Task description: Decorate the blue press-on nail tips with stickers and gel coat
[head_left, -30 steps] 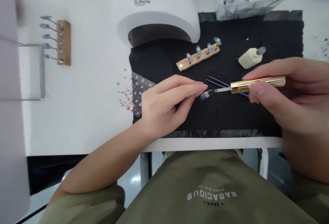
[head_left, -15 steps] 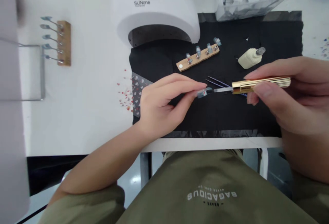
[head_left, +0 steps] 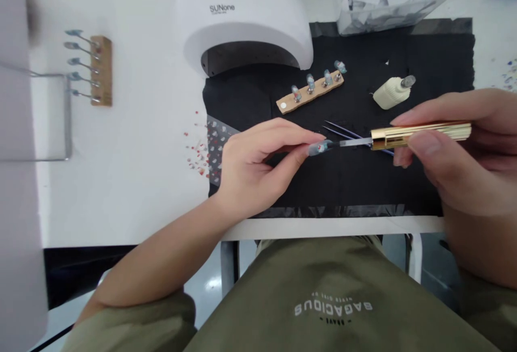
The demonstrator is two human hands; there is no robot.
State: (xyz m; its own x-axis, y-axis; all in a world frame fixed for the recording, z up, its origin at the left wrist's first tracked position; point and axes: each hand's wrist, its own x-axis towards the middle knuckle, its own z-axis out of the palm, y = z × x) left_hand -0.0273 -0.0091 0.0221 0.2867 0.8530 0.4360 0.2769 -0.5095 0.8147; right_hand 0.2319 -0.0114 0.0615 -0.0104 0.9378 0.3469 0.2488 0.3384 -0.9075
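Note:
Between thumb and forefinger, my left hand (head_left: 258,166) pinches a blue-grey false nail (head_left: 318,148) with a small red and white pattern. My right hand (head_left: 456,147) grips the ribbed gold handle of a nail polish brush (head_left: 420,135). The dark brush tip meets the nail's right end. Below and behind the brush, purple tweezers (head_left: 343,131) lie on the black mat. Further back stands a wooden nail stand (head_left: 291,103) with several decorated false nails on metal posts. A cream bottle (head_left: 391,93) with a greyish top lies or leans beyond my right hand.
A white nail lamp (head_left: 246,12) stands at the back. Right of it is a clear box (head_left: 383,20) of alcohol pad packets. A sticker sheet (head_left: 216,144) lies beside scattered flakes. Another nail stand (head_left: 103,71) and a metal frame (head_left: 68,120) are at left.
My right hand has shifted slightly right with the brush, and its tip now sits at the nail's end instead of over its surface. The nail has turned a little, showing more pattern.

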